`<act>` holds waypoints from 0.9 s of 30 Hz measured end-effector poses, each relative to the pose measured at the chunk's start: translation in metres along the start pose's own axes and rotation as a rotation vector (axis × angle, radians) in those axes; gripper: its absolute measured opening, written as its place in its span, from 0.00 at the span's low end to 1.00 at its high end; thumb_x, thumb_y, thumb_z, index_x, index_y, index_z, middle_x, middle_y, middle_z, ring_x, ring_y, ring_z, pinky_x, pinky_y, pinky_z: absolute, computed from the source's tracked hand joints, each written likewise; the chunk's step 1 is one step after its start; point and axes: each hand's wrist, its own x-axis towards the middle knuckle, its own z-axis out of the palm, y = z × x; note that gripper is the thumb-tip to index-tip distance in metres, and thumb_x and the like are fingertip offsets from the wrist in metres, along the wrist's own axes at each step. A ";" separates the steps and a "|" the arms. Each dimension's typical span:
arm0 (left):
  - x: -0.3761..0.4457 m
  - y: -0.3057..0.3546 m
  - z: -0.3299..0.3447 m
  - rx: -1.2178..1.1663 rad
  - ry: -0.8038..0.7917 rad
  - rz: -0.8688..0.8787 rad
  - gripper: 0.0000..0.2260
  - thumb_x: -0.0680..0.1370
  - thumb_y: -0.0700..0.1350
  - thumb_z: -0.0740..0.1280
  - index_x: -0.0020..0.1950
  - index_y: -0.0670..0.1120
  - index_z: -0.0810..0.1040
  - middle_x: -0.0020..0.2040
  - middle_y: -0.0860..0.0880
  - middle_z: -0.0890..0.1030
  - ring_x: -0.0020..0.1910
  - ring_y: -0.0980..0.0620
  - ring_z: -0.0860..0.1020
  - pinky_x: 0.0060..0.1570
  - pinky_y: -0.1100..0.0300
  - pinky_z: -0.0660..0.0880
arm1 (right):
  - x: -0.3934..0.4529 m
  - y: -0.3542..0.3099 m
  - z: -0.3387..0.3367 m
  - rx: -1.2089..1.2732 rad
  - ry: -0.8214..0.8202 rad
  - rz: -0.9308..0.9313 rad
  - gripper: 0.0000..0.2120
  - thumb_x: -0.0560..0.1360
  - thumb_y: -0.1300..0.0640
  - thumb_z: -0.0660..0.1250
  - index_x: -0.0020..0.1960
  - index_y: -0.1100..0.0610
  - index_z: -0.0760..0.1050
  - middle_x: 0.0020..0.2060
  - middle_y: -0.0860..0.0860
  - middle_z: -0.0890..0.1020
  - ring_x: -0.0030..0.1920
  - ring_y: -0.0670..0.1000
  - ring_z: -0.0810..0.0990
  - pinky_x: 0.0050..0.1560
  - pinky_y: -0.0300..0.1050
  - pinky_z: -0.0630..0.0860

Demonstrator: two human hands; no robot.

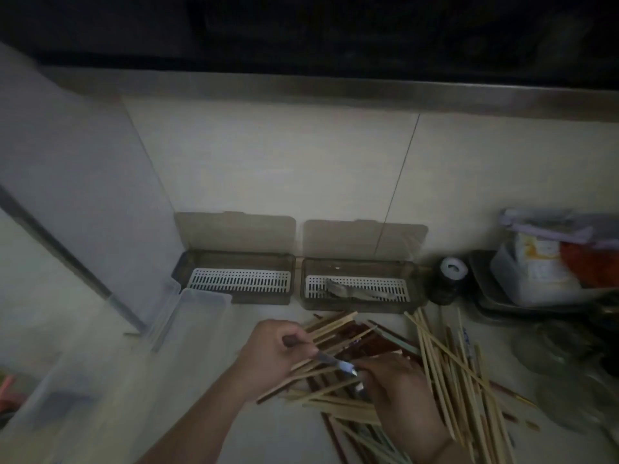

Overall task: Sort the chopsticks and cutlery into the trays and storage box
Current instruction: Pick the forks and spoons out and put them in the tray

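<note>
Head view. Two hands are working at lower centre of the frame over a loose pile of chopsticks that is spreading across the tabletop toward the lower right. The left hand is curling its fingers round the dark handle of a metal utensil, whose shiny end is catching light beside the right hand. The right hand is lying on the pile with fingers bent, apparently pinching the utensil's bright end; the blur is making this uncertain.

At mid-frame, against the wall, two brown trays are standing with lids raised. The left tray is showing only its white slotted insert; the right tray is holding a few pieces of cutlery. A clear storage box is sitting at centre left, its contents too faint to tell.

Progress, as a judgement: sorting is at an early stage, with a few cutlery pieces placed and nearly all chopsticks remaining unsorted.

Writing: a packet at upper right is bearing printing, which is too blurred to read.
</note>
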 end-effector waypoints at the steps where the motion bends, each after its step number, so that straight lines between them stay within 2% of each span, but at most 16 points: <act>1: 0.012 0.005 0.009 -0.022 0.034 -0.017 0.07 0.72 0.42 0.77 0.35 0.52 0.84 0.34 0.54 0.83 0.35 0.61 0.80 0.39 0.63 0.74 | 0.015 0.002 -0.004 0.012 -0.049 0.003 0.09 0.77 0.48 0.61 0.52 0.40 0.78 0.45 0.37 0.82 0.45 0.40 0.80 0.45 0.40 0.76; 3: 0.034 0.013 0.020 -0.081 0.121 -0.037 0.05 0.73 0.45 0.75 0.39 0.53 0.83 0.37 0.55 0.83 0.38 0.61 0.80 0.41 0.61 0.74 | 0.037 0.017 -0.005 0.054 -0.102 0.044 0.09 0.78 0.50 0.60 0.53 0.40 0.77 0.49 0.38 0.82 0.47 0.39 0.80 0.48 0.38 0.76; 4: 0.043 0.016 0.023 -0.088 0.165 -0.034 0.01 0.75 0.48 0.73 0.44 0.54 0.83 0.41 0.56 0.84 0.42 0.61 0.80 0.44 0.61 0.74 | 0.047 0.025 -0.008 0.059 -0.083 0.090 0.09 0.78 0.51 0.60 0.54 0.42 0.77 0.49 0.38 0.81 0.48 0.40 0.79 0.49 0.38 0.76; 5: 0.051 0.015 0.024 -0.036 0.202 -0.040 0.06 0.77 0.53 0.70 0.51 0.54 0.82 0.48 0.57 0.83 0.49 0.61 0.79 0.50 0.60 0.73 | 0.057 0.035 -0.012 0.036 -0.049 0.114 0.09 0.78 0.52 0.60 0.54 0.43 0.77 0.49 0.38 0.82 0.48 0.41 0.79 0.49 0.39 0.75; 6: 0.057 0.011 0.024 0.105 0.186 -0.045 0.15 0.78 0.61 0.64 0.60 0.56 0.79 0.58 0.57 0.81 0.59 0.58 0.76 0.58 0.57 0.72 | 0.066 0.045 -0.017 -0.006 -0.018 0.128 0.09 0.79 0.52 0.60 0.55 0.43 0.76 0.49 0.40 0.82 0.47 0.44 0.80 0.48 0.41 0.76; 8: 0.065 -0.002 0.022 0.582 0.060 -0.062 0.31 0.75 0.71 0.46 0.74 0.60 0.66 0.75 0.54 0.66 0.74 0.50 0.61 0.72 0.47 0.58 | 0.087 0.064 -0.027 -0.071 -0.019 0.192 0.08 0.79 0.53 0.60 0.56 0.45 0.75 0.47 0.46 0.83 0.44 0.51 0.81 0.44 0.48 0.77; 10: 0.070 -0.015 0.021 0.873 -0.077 -0.085 0.35 0.71 0.71 0.37 0.78 0.64 0.53 0.81 0.52 0.49 0.78 0.44 0.47 0.74 0.37 0.43 | 0.110 0.078 -0.033 -0.136 -0.063 0.240 0.07 0.79 0.53 0.61 0.54 0.47 0.76 0.47 0.49 0.83 0.45 0.53 0.81 0.45 0.50 0.77; 13: 0.074 -0.024 0.024 0.929 -0.156 -0.132 0.35 0.71 0.71 0.38 0.78 0.64 0.46 0.80 0.49 0.38 0.78 0.41 0.41 0.70 0.34 0.35 | 0.147 0.089 -0.033 -0.264 -0.133 0.242 0.06 0.76 0.53 0.63 0.50 0.45 0.77 0.50 0.47 0.80 0.52 0.52 0.77 0.51 0.47 0.73; 15: 0.076 -0.026 0.026 0.933 -0.162 -0.142 0.37 0.69 0.71 0.36 0.78 0.63 0.46 0.80 0.49 0.37 0.78 0.41 0.41 0.70 0.34 0.34 | 0.171 0.090 -0.026 -0.337 -0.215 0.194 0.07 0.76 0.54 0.62 0.47 0.44 0.77 0.49 0.47 0.81 0.51 0.52 0.78 0.52 0.46 0.73; 17: 0.078 -0.027 0.026 0.946 -0.165 -0.153 0.38 0.68 0.72 0.36 0.78 0.63 0.47 0.80 0.48 0.37 0.79 0.41 0.42 0.70 0.34 0.35 | 0.191 0.087 -0.016 -0.355 -0.335 0.193 0.09 0.77 0.54 0.61 0.52 0.45 0.78 0.51 0.48 0.82 0.52 0.52 0.79 0.57 0.46 0.73; 19: 0.078 -0.027 0.026 0.962 -0.154 -0.160 0.31 0.76 0.70 0.44 0.78 0.62 0.48 0.80 0.49 0.38 0.79 0.42 0.42 0.70 0.34 0.35 | 0.205 0.088 -0.004 -0.328 -0.432 0.233 0.10 0.78 0.57 0.61 0.54 0.47 0.78 0.54 0.49 0.81 0.56 0.53 0.78 0.62 0.48 0.72; 21: 0.077 -0.026 0.025 0.963 -0.143 -0.153 0.29 0.80 0.65 0.51 0.79 0.62 0.47 0.81 0.49 0.39 0.79 0.43 0.41 0.71 0.34 0.36 | 0.211 0.096 0.006 -0.310 -0.491 0.280 0.12 0.77 0.61 0.61 0.54 0.49 0.79 0.55 0.51 0.81 0.55 0.53 0.79 0.61 0.46 0.73; 24: 0.074 -0.025 0.026 0.976 -0.171 -0.141 0.31 0.81 0.63 0.53 0.79 0.60 0.41 0.80 0.49 0.34 0.78 0.43 0.35 0.70 0.34 0.34 | 0.207 0.110 0.012 -0.311 -0.518 0.304 0.16 0.76 0.66 0.61 0.56 0.51 0.80 0.55 0.53 0.82 0.53 0.53 0.80 0.59 0.43 0.75; 27: 0.067 -0.030 0.027 0.981 -0.154 -0.122 0.35 0.80 0.61 0.54 0.78 0.58 0.35 0.77 0.49 0.28 0.76 0.42 0.29 0.69 0.35 0.31 | 0.198 0.110 0.005 -0.286 -0.472 0.324 0.15 0.76 0.64 0.63 0.59 0.53 0.78 0.58 0.53 0.81 0.55 0.55 0.79 0.61 0.44 0.74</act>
